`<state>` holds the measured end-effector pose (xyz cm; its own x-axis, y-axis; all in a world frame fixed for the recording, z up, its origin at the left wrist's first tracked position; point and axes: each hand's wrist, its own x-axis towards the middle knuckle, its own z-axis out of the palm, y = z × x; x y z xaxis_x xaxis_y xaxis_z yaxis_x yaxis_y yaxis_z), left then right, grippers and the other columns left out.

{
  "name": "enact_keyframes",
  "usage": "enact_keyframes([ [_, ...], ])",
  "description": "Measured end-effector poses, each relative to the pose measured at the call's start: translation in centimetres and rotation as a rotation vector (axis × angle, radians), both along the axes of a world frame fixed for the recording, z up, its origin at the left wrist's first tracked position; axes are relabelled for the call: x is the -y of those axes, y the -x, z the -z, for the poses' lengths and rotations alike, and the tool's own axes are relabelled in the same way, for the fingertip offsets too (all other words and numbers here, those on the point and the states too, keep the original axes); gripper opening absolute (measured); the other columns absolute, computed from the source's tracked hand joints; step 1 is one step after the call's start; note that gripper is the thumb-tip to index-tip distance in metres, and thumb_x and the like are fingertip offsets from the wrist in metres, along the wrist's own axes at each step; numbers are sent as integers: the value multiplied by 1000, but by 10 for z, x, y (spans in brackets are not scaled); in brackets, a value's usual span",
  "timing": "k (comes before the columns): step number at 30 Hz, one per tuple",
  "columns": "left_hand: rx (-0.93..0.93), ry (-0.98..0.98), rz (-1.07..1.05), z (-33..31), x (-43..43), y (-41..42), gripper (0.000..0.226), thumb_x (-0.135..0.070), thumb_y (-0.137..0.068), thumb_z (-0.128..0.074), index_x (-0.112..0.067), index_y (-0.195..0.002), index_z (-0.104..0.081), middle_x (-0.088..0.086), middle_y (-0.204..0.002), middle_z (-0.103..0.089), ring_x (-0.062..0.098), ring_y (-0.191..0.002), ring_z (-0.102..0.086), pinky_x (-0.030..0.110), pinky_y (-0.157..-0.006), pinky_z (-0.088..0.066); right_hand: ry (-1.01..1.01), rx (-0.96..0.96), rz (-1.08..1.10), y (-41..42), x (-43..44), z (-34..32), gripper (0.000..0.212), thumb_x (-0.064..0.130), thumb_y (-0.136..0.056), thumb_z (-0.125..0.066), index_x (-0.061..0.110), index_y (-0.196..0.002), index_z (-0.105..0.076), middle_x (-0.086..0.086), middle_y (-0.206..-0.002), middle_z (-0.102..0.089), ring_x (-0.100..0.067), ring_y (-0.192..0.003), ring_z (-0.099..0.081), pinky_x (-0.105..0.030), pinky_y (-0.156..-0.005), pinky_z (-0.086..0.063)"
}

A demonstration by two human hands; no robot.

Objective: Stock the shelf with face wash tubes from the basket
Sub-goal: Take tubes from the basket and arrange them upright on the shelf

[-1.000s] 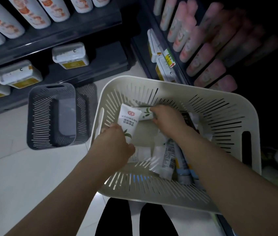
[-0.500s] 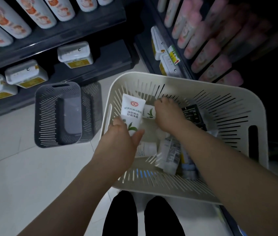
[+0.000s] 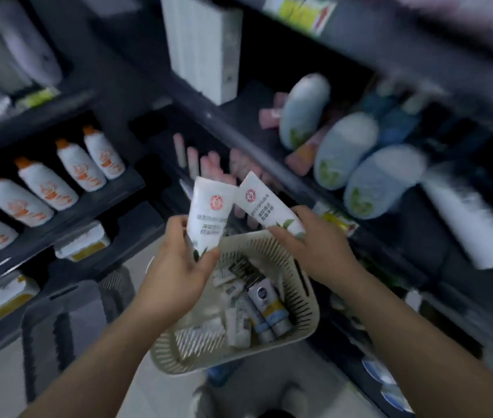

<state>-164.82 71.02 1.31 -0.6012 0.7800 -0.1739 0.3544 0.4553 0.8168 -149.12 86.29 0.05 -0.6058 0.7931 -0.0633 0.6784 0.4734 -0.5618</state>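
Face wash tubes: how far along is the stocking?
Done: two tubes picked, held clear of the basket. In hand: the left hand grips the left tube, the right hand grips the right tube; neither is on a shelf yet. Left: shelve both, then the remaining tubes lying in the basket. Blur hides which shelf they go to.

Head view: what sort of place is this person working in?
Most likely a shop's toiletries aisle: dark shelves carry rows of identical bottles, what looks like a price label sits on a shelf edge, and a basket holds tubes.
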Motion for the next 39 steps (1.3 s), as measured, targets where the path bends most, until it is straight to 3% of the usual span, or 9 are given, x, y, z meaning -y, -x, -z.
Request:
enact_keyframes([
  [4, -47, -185, 144, -70, -34, -36, 30, -39, -93, -50, -25, -118, -44, -7, -99, -63, 14, -88, -61, 36, -74, -48, -34, -189, 146, -54, -1, -77, 31, 43, -87, -59, 19, -105, -50, 4, -94, -62, -15, -79, -59, -32, -62, -44],
  [9, -31, -330, 273, -142, -69, -107, 18, -38, -94, -49, -21, -100, -50, -8, -86, -62, 4, -81, -59, 9, -62, -41, -83, -441, 239, -128, 4, -162, 26, 17, -83, -62, 17, -105, -48, 13, -91, -61, 0, -72, -59, -25, -63, -49],
  [12, 0, -442, 317, -177, -79, -159, 8, -37, -93, -52, -29, -92, -54, -11, -83, -64, -5, -74, -60, 9, -57, -43, -157, -554, 286, -180, 9, -202, 25, 14, -83, -61, 15, -106, -51, 8, -91, -64, -10, -78, -61, -29, -68, -51],
  [17, -23, -601, 366, -220, -97, -255, 10, -34, -92, -55, -33, -101, -53, -19, -88, -64, -9, -80, -59, 17, -68, -46, -345, -588, 324, -286, 16, -255, 8, 26, -93, -54, 19, -97, -53, 13, -85, -63, 8, -75, -57, -11, -67, -44],
  [21, -93, -666, 455, -248, -107, -343, 10, -33, -94, -50, -27, -102, -50, -25, -86, -57, -24, -76, -50, -1, -63, -36, -398, -570, 395, -375, 22, -288, 17, 31, -93, -53, 16, -100, -57, 0, -90, -69, -16, -82, -65, -42, -74, -54],
  [25, 2, -723, 579, -279, -120, -422, 8, -36, -93, -51, -29, -97, -54, -22, -82, -62, -11, -74, -57, 7, -62, -41, -459, -586, 488, -457, 25, -316, 16, 29, -90, -56, 14, -97, -59, 0, -91, -69, -18, -82, -66, -47, -72, -55],
  [29, 204, -715, 717, -311, -140, -489, 15, -30, -88, -61, -33, -102, -58, -15, -97, -70, 7, -87, -68, 36, -76, -55, -479, -561, 604, -532, 25, -335, 10, 28, -89, -57, 23, -96, -61, 7, -89, -68, -13, -80, -66, -38, -70, -55],
  [34, 294, -737, 844, -358, -167, -561, 23, -16, -88, -65, -23, -109, -61, -12, -97, -72, 0, -81, -69, 18, -67, -56, -498, -520, 738, -605, 14, -347, 11, 25, -88, -59, 22, -99, -60, 8, -93, -67, -8, -81, -64, -25, -66, -50],
  [39, 238, -740, 929, -385, -216, -615, 26, -16, -84, -69, -16, -110, -64, -8, -100, -73, 3, -87, -70, 20, -74, -56, -449, -526, 825, -646, -12, -350, 17, 23, -88, -61, 23, -105, -59, 11, -98, -67, -6, -83, -64, -22, -65, -48],
])
